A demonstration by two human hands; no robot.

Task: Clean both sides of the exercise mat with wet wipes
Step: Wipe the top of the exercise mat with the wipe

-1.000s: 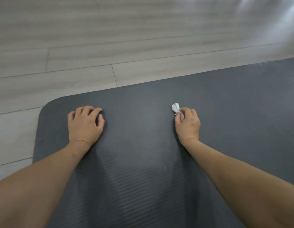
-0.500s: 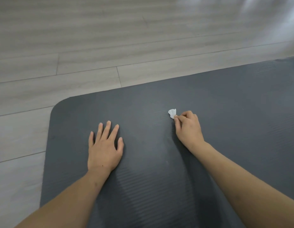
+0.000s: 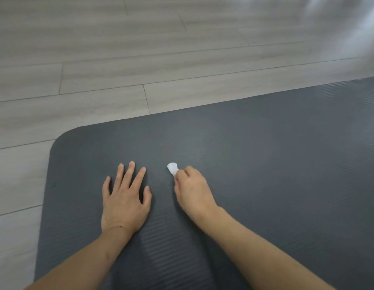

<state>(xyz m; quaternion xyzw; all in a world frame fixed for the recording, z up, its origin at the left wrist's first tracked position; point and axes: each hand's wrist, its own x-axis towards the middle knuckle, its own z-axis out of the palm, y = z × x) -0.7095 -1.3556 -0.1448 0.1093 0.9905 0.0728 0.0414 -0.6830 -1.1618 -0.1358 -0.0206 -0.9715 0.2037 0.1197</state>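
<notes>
A dark grey ribbed exercise mat (image 3: 265,164) lies flat on the floor and fills the lower right of the view; its rounded far-left corner shows. My left hand (image 3: 125,199) rests palm down on the mat with the fingers spread and nothing in it. Just to its right, my right hand (image 3: 192,191) presses on the mat, its fingers closed on a small crumpled white wet wipe (image 3: 172,168) that sticks out past the fingertips. Both forearms reach in from the bottom edge.
Pale grey wood-plank floor (image 3: 140,59) surrounds the mat on the far and left sides. A bright blurred glare sits at the top right corner.
My left hand went from curled near the mat's corner to flat with spread fingers, closer to the right hand. The right hand with the wipe has slid left and nearer to me.
</notes>
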